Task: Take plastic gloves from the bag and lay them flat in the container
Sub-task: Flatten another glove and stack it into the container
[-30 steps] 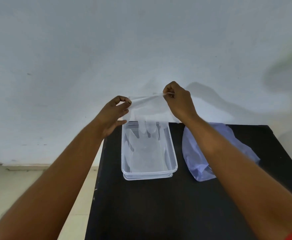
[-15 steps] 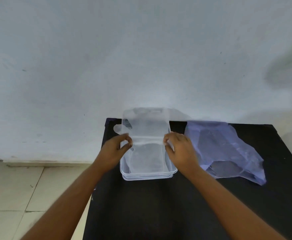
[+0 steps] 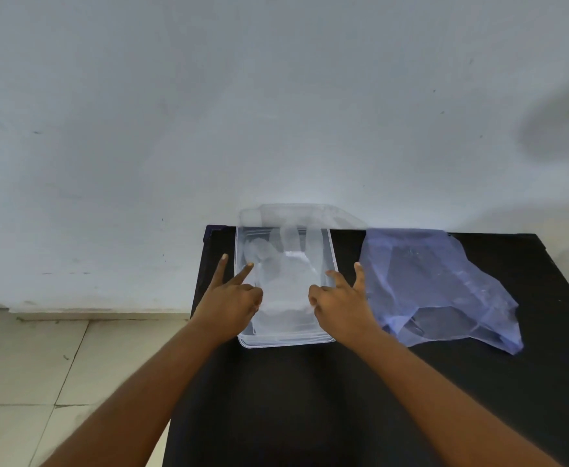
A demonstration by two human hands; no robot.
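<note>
Wall (image 3: 276, 96), pale grey-white w/ small scuffs, fills the upper half; tiled floor (image 3: 40, 365) lower left. Black table (image 3: 310, 399) butts against wall, holding everything else. Blue-tinted plastic bag (image 3: 445, 284) lies crumpled on table's right side, just beside the container, flattened w/ opening not clear to see. Clear rectangular plastic container (image 3: 285, 341) sits at table's far left area, far edge near wall. Translucent plastic glove (image 3: 286, 281) lies inside it, finger parts pointing toward wall, top edge draped over far rim. Left hand (image 3: 232, 294) at container's left side: index & middle fingers spread straight out, others curled, tips of curled ones touching glove's left edge. Right hand (image 3: 340, 298) mirrors it on right side, two fingers splayed, thumb side against glove's right edge. Neither clearly pinches; both look opened up.
</note>
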